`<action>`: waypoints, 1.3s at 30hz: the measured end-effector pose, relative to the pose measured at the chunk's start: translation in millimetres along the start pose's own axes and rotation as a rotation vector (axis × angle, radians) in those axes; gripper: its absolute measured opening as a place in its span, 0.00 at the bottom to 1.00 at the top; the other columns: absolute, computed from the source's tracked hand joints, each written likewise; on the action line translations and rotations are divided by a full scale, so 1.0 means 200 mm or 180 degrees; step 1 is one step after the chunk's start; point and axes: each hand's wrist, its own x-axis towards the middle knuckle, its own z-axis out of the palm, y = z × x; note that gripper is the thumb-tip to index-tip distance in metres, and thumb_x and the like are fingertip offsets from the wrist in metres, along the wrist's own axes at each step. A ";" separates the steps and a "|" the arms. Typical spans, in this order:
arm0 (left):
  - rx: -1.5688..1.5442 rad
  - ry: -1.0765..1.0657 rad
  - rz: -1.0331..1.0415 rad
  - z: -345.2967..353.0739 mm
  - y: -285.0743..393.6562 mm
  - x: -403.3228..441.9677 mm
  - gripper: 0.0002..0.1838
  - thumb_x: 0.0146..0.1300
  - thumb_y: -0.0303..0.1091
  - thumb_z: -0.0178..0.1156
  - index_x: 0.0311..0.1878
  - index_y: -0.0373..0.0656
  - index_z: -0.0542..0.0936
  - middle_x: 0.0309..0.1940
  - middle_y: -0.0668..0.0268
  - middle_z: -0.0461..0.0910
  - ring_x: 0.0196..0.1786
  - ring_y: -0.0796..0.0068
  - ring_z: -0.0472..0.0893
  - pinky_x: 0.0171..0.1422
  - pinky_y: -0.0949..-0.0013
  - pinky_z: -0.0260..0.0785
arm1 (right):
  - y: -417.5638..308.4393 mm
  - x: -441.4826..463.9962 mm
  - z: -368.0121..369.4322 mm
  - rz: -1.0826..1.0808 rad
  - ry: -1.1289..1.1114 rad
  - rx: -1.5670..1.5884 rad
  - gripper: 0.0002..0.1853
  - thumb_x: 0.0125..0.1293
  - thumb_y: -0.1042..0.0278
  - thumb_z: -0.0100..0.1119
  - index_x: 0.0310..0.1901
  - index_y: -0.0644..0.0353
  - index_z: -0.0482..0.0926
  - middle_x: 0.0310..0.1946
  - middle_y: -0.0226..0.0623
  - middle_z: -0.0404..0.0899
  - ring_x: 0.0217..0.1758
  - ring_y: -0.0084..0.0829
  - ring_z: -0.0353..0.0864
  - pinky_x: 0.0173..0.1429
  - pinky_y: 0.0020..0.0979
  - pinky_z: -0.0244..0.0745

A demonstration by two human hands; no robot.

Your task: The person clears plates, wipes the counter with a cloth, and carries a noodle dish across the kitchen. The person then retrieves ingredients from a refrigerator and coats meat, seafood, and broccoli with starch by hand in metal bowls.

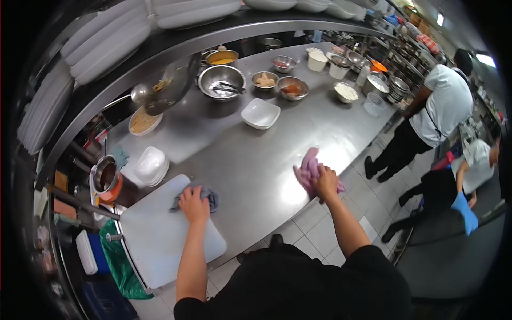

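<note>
Gray cloth (212,198): left of center in the frame, bunched under your left hand (195,206) at the right-hand edge of the white board (160,234); your fingers spread and bend over it, though whether they pinch the fabric is hidden from view.
Pink cloth (308,167): right of center, by the near edge of the steel counter (245,181); your right hand (326,184) is closed around it, fingers curled into the crumpled folds; blur leaves unclear whether its underside touches the metal.
Cloth work: judging by your hands, a two-cloth step appears under way, one cloth at the board, the other at the counter's edge.
Next move: likely calls for even pressure under your left palm and a firm right grip, loose folds gathered in; the white square bowl (260,114), upper center, and the stacked white dishes (151,165), left of center, deserve clearance.
</note>
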 end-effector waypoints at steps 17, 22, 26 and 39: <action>-0.2268 -0.0677 -0.0410 -0.05 0.66 0.31 0.34 0.65 0.54 0.60 0.65 0.38 0.70 0.62 0.52 0.74 0.57 0.58 0.79 0.60 0.59 0.71 | -0.33 0.62 -0.20 -0.0680 0.0001 0.2419 0.23 0.67 0.59 0.62 0.59 0.63 0.76 0.54 0.46 0.80 0.56 0.39 0.79 0.59 0.35 0.74; -0.2163 -0.0408 -0.1097 0.01 0.24 0.42 0.28 0.66 0.52 0.60 0.61 0.40 0.74 0.55 0.54 0.79 0.53 0.62 0.82 0.56 0.62 0.73 | -0.33 0.32 -0.03 -0.0382 -0.1846 0.3839 0.14 0.70 0.67 0.56 0.53 0.63 0.78 0.33 0.34 0.83 0.26 0.24 0.79 0.30 0.25 0.75; -0.1949 -0.0346 -0.0972 0.09 -0.03 0.44 0.24 0.67 0.49 0.60 0.58 0.42 0.77 0.48 0.55 0.83 0.48 0.63 0.83 0.53 0.64 0.74 | -0.51 0.03 0.07 -0.0437 -0.3716 0.4206 0.17 0.71 0.67 0.56 0.59 0.62 0.73 0.46 0.40 0.83 0.41 0.30 0.84 0.40 0.31 0.82; -0.2029 0.0398 -0.0634 0.48 -0.18 0.32 0.10 0.68 0.35 0.57 0.43 0.37 0.80 0.37 0.58 0.82 0.37 0.65 0.80 0.44 0.64 0.73 | -0.44 0.30 0.17 0.0080 -0.3495 0.4607 0.24 0.72 0.60 0.54 0.65 0.61 0.67 0.50 0.38 0.78 0.42 0.30 0.84 0.44 0.31 0.82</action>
